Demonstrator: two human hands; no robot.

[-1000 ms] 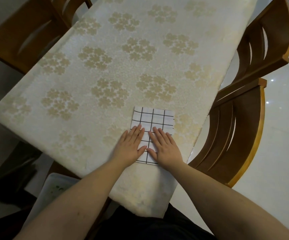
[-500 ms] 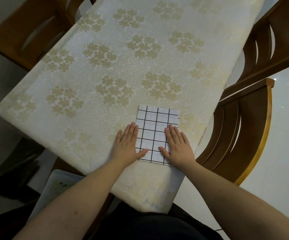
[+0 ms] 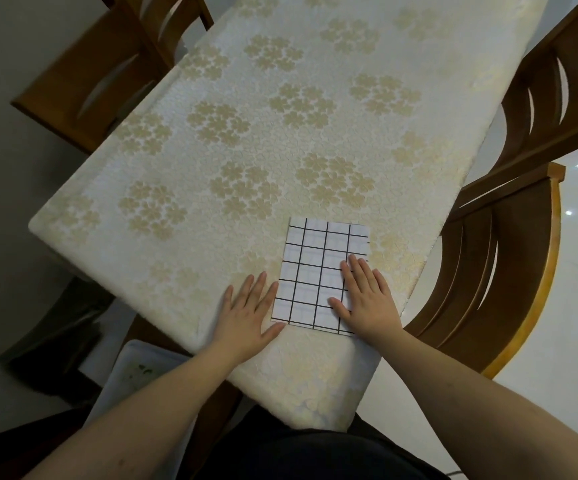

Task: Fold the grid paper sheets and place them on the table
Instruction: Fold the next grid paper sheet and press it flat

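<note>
Near the bench [image 3: 211, 188] corner, the folded grid paper [image 3: 318, 271] lies flat, long axis pointing away, right hand [image 3: 367, 299] spread on its right side, left hand [image 3: 249, 310] released, flat beside its left edge.

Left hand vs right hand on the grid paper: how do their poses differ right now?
The left hand lies flat mostly on the tablecloth, beside the grid paper, only its thumb and fingertips at the sheet's left edge. The right hand lies on the paper itself, covering its right side. The left hand sits nearer the table's front edge than the right. Both are open, palms down, fingers pointing away from the person.
</note>
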